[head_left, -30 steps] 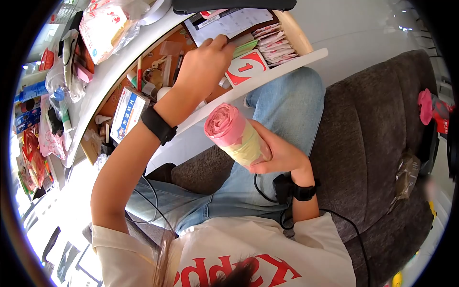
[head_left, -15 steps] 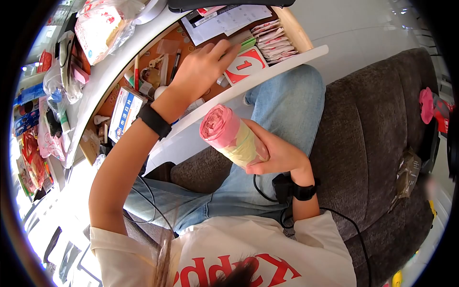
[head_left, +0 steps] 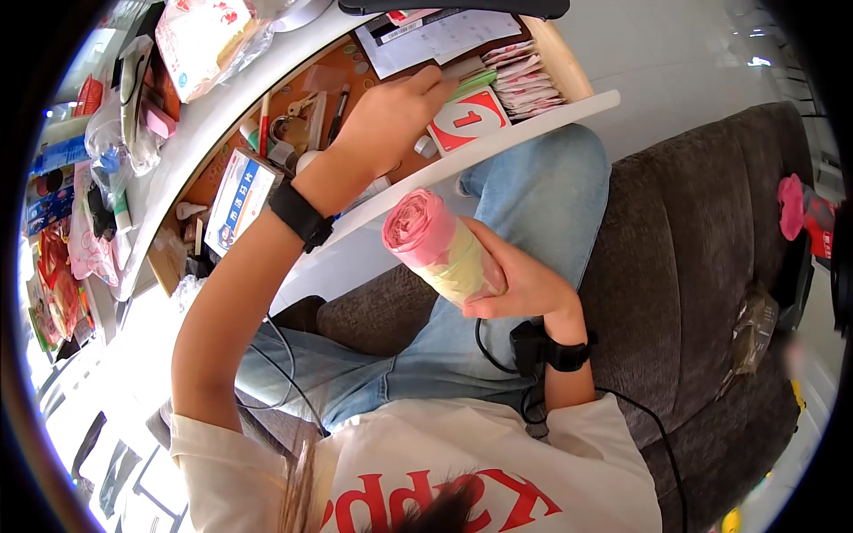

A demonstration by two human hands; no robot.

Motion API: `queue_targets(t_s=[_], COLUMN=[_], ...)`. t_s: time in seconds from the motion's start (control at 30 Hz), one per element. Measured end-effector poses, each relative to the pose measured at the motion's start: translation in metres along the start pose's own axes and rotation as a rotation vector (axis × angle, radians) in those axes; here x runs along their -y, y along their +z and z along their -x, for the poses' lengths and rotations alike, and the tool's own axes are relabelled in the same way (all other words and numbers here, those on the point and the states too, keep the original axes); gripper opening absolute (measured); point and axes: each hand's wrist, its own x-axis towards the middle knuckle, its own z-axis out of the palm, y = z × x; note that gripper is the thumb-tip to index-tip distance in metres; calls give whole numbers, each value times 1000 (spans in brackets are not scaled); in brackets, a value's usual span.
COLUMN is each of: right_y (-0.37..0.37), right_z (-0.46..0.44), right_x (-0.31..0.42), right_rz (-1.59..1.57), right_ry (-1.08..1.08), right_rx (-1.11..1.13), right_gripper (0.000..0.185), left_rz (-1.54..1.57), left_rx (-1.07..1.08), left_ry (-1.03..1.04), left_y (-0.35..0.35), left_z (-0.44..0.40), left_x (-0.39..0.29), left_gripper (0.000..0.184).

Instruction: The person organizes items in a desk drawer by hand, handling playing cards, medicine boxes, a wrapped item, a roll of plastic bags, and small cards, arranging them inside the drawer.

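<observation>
My left hand [head_left: 400,114] is over the open drawer [head_left: 533,123], palm down, its fingers bent together beside the green-edged packets [head_left: 475,84]. The fingertips are partly hidden, and what they hold, if anything, cannot be made out. A card with a red border and a 1 [head_left: 469,121] lies just below them. In front of the drawer, my right hand [head_left: 524,282] is wrapped round a pink and yellow roll [head_left: 444,253], its rolled pink end tilted up to the left.
White-and-red packets [head_left: 524,80], papers [head_left: 426,43], a black pen [head_left: 338,114], keys [head_left: 300,105] and a blue-and-white box [head_left: 242,202] are in the drawer. Plastic-bagged goods [head_left: 209,44] rest on the desk. A dark sofa [head_left: 693,231] extends right; black cables cross my lap.
My left hand has shifted right, from the paper's edge to the green-edged packets, and its fingers have drawn together. My right hand keeps the roll in nearly the same place.
</observation>
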Motion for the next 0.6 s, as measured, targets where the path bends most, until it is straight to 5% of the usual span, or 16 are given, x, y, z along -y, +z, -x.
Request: queue_targets(t_s=[0.27, 0.6], right_y=[2, 7], right_z=[-2, -4], right_x=[2, 10], right_rz=[21, 37], right_ry=[23, 60], right_rx=[-14, -48], right_gripper=[90, 89], left_rz=[82, 316], left_rx=[32, -60], left_ry=[15, 20], left_y=[8, 4], left_z=[-6, -5], left_x=[23, 32], left_gripper=[29, 23])
